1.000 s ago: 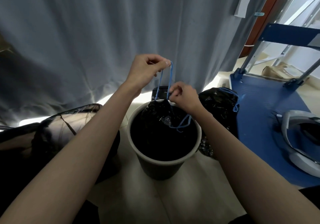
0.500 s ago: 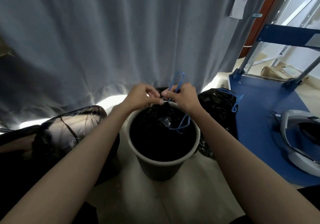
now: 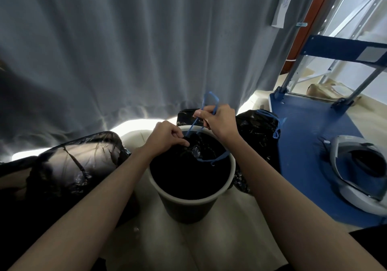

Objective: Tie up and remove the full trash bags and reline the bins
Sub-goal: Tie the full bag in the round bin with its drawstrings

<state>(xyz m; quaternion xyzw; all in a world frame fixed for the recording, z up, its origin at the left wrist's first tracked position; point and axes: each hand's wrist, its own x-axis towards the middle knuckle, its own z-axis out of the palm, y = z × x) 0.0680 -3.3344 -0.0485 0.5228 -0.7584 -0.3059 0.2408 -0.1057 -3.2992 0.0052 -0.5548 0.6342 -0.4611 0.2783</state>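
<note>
Knotting the drawstring over the bin

Right hand (image 3: pixel 219 120) pinches the blue drawstring (image 3: pixel 210 101) upright; left hand (image 3: pixel 165 136) grips the bag (image 3: pixel 201 149) neck just below, in the bin (image 3: pixel 188 206)

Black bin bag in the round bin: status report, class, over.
Right hand grips blue drawstring. Left hand pinches black bin bag, still inside round bin. Nothing blocking.

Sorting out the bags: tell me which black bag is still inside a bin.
The bag both hands work on, in the round bin; the others lie on the floor.
</note>
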